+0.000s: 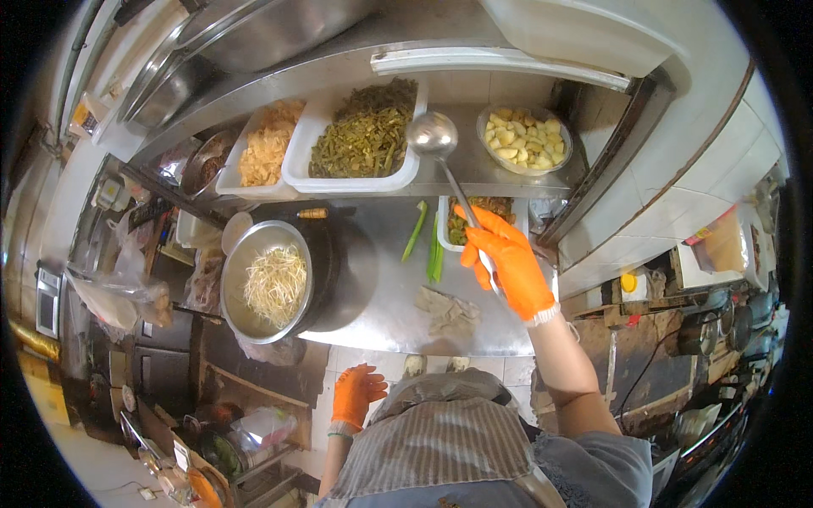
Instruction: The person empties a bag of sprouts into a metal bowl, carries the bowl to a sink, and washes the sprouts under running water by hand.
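My right hand, in an orange glove, grips the long handle of a metal ladle. The ladle's bowl is up at the shelf, beside a white tub of chopped green vegetables. Under that hand, partly covered by it, sits a white container of mixed vegetables. My left hand, gloved the same way, hangs beside the apron in front of the counter, fingers loosely apart and holding nothing. Green onion stalks and a crumpled cloth lie on the steel counter.
At the counter's left stands a metal bowl of bean sprouts, with a wooden-handled tool behind it. The steel shelf carries a round container of peeled potato-like pieces and a tub of pale shreds. A tiled wall rises at right.
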Demonstrator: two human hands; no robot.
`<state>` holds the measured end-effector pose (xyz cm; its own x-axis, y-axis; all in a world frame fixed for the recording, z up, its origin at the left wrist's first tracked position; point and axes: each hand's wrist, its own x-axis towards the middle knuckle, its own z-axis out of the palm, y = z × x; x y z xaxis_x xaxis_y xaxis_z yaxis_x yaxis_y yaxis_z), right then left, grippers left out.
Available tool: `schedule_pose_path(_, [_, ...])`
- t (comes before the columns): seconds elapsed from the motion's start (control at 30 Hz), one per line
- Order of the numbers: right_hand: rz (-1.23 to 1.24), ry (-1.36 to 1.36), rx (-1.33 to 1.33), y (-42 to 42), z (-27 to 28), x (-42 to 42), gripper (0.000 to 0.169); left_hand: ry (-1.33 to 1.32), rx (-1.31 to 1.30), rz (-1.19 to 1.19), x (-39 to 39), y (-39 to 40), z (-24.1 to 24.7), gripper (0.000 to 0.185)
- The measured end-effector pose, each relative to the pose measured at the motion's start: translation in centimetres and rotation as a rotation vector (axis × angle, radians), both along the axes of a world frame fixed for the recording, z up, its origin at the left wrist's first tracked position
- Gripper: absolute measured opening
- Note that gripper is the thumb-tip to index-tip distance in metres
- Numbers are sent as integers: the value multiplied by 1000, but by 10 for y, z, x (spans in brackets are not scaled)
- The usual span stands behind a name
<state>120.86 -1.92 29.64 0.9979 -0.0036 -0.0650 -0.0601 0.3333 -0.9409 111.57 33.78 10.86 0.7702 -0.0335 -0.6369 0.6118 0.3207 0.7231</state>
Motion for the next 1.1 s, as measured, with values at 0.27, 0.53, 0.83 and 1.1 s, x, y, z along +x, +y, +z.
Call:
schedule_pose_path(0.27, [172,-214,-195,26,56,102,59,-49,139,-81,-2,-17,6,36])
schedule_pose_path(0.53, [208,-106,208,56,36,101,83,-152,227,49,-7,-14,16,35])
schedule_pose_path(0.83, [-98,220,147,78,-198,-4,57,-224,204,-18,16,65,-35,35])
schedule_pose_path(1.1, [-436,52,-34,-39,-377,102,46,-144,158,4,50,83,13,30])
